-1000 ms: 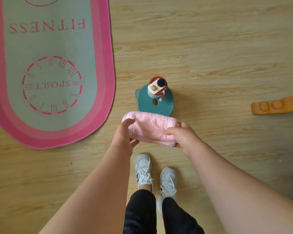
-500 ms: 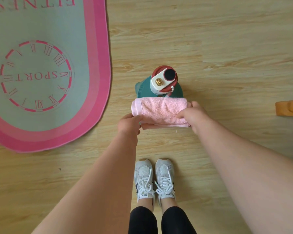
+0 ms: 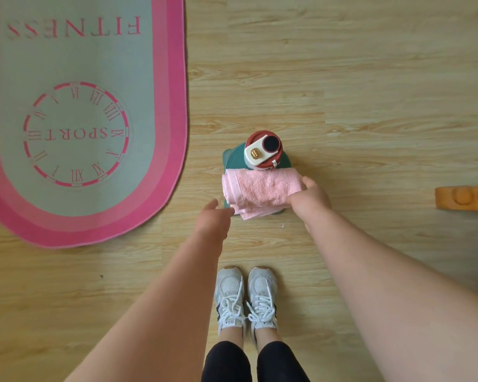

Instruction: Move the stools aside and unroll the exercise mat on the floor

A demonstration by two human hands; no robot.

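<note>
The exercise mat point(image 3: 75, 64) lies unrolled and flat on the wooden floor at the left, green with a pink border and the words FITNESS and SPORT. A low teal stool point(image 3: 233, 155) stands in the middle with a red-and-white bottle point(image 3: 262, 151) upright on it. A folded pink towel point(image 3: 260, 188) rests on the stool's near part. My left hand point(image 3: 213, 216) hovers just left of the towel, fingers apart and off it. My right hand point(image 3: 309, 201) rests on the towel's right end, fingers over it.
An orange wooden piece point(image 3: 465, 198) juts in from the right edge at floor level. My two white sneakers point(image 3: 244, 296) stand on the floor just below the stool. Bare wooden floor stretches beyond the stool and to its right.
The towel has gone from held in both hands to lying on the stool in front of the bottle. My left hand has let go of it and drawn back slightly.
</note>
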